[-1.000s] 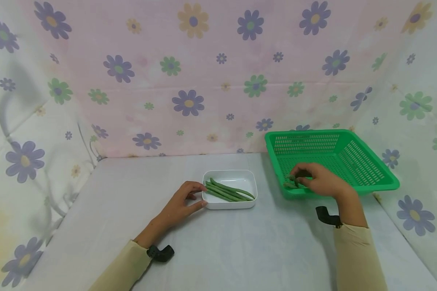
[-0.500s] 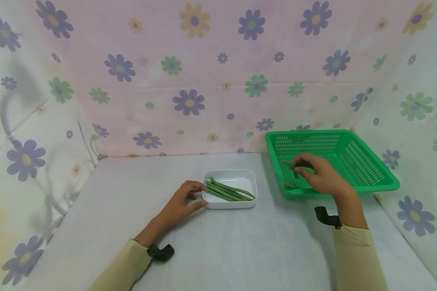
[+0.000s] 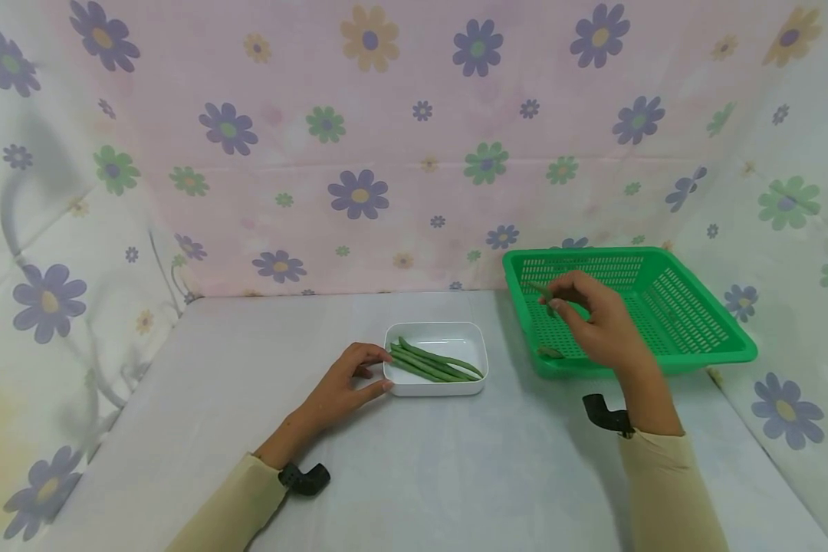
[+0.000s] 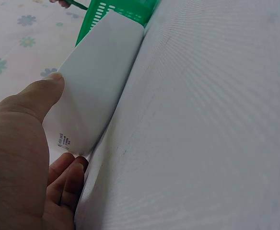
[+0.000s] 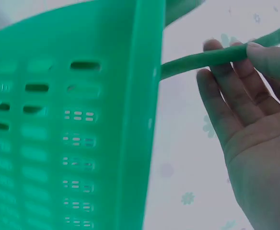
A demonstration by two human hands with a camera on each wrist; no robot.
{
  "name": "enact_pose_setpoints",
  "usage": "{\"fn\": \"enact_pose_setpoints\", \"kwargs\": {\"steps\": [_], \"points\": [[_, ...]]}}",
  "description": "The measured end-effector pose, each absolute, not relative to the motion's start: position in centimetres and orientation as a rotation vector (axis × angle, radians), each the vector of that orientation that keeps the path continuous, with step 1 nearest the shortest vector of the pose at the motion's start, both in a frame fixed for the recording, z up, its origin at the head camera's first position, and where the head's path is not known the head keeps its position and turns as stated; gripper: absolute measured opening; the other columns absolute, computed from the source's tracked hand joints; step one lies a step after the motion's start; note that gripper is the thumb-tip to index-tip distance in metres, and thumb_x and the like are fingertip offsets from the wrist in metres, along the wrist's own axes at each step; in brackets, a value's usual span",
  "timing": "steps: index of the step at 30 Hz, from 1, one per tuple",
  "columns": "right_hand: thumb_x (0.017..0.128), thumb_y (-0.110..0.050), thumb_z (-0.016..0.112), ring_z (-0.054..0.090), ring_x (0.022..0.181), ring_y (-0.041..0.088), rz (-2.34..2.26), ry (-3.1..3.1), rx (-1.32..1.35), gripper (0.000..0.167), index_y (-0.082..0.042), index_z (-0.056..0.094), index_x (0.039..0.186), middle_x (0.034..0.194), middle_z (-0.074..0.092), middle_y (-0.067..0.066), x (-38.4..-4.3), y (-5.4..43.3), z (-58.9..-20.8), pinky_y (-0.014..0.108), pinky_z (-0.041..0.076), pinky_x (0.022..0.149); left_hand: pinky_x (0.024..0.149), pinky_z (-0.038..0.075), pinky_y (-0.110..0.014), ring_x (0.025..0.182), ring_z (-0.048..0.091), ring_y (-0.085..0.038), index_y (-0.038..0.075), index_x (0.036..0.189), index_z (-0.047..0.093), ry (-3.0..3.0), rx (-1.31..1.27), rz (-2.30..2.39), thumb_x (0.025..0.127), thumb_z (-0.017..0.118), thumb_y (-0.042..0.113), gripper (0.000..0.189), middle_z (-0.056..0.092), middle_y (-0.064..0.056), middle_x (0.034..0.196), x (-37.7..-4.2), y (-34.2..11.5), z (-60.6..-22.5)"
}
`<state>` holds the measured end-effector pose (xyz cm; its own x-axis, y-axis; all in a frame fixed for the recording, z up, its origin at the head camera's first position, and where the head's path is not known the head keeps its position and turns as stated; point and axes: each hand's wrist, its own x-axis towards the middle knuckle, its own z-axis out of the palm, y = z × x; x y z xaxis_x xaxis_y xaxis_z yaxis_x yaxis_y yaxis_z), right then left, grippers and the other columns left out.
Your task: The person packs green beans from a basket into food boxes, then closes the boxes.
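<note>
In the head view a white rectangular dish point(image 3: 441, 389) stands mid-table with several green beans point(image 3: 424, 363) lying in it. My left hand point(image 3: 341, 391) holds the dish's left end, its thumb at the near corner and its fingers at the left rim; the left wrist view shows the thumb against the white wall and other fingers curled low at its corner. Over the green basket point(image 3: 714, 356), my right hand point(image 3: 596, 318) pinches a green bean point(image 5: 197, 62) between thumb and fingers, lifted above the basket's floor. Another bean point(image 3: 550, 352) lies at the basket's near left corner.
The slotted basket stands to the right of the dish, its sides rising well above the table point(image 3: 448, 475). Flower-patterned cloth point(image 3: 386, 138) hangs behind and at both sides. A dark band with a black mount point(image 3: 306, 481) sits on each wrist.
The right hand has risen from the basket's near left part, lifting the green bean up and slightly left, away from the other bean. The left hand and the dish stay put.
</note>
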<state>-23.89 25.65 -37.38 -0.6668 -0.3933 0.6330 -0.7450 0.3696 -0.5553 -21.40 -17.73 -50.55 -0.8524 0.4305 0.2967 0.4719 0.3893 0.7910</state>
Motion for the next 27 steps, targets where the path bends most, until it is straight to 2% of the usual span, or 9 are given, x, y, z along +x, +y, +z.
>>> {"fn": "enact_pose_setpoints", "kwargs": {"steps": [10,15,19,27], "points": [[0.086,0.029,0.067,0.069,0.101,0.009,1.211,-2.116,1.056,0.035,0.007,0.065,0.113,0.106,0.067,0.016,-23.7,23.8,-36.9,0.017,0.056,0.092,0.100,0.056,-0.042,0.131,0.061,-0.022,0.020,0.134,0.064,-2.579,-0.841,-1.488,0.099,0.079,0.022,0.037,0.056,0.000,0.140,-21.4,-17.7,-50.6],[0.087,0.028,0.067,0.069,0.102,0.010,1.250,-2.126,1.048,0.034,0.005,0.065,0.112,0.107,0.067,0.014,-23.3,22.8,-36.7,0.019,0.058,0.090,0.100,0.056,-0.042,0.131,0.060,-0.022,0.020,0.134,0.064,-2.578,-0.841,-1.491,0.099,0.079,0.021,0.038,0.056,-0.001,0.140,-21.3,-17.7,-50.4],[0.088,0.027,0.067,0.071,0.098,0.016,1.294,-2.123,1.062,0.033,0.004,0.065,0.112,0.107,0.067,0.014,-23.0,21.9,-36.6,0.021,0.060,0.089,0.100,0.056,-0.043,0.131,0.060,-0.022,0.021,0.134,0.064,-2.583,-0.837,-1.494,0.099,0.079,0.022,0.037,0.056,0.000,0.140,-21.3,-17.7,-50.4],[0.089,0.024,0.070,0.072,0.097,0.015,1.302,-2.119,1.093,0.030,0.004,0.064,0.110,0.103,0.067,0.013,-22.7,20.2,-36.9,0.023,0.061,0.087,0.100,0.056,-0.046,0.131,0.060,-0.023,0.020,0.133,0.064,-2.575,-0.838,-1.495,0.099,0.079,0.021,0.037,0.057,-0.001,0.140,-21.4,-17.8,-50.5]]}}
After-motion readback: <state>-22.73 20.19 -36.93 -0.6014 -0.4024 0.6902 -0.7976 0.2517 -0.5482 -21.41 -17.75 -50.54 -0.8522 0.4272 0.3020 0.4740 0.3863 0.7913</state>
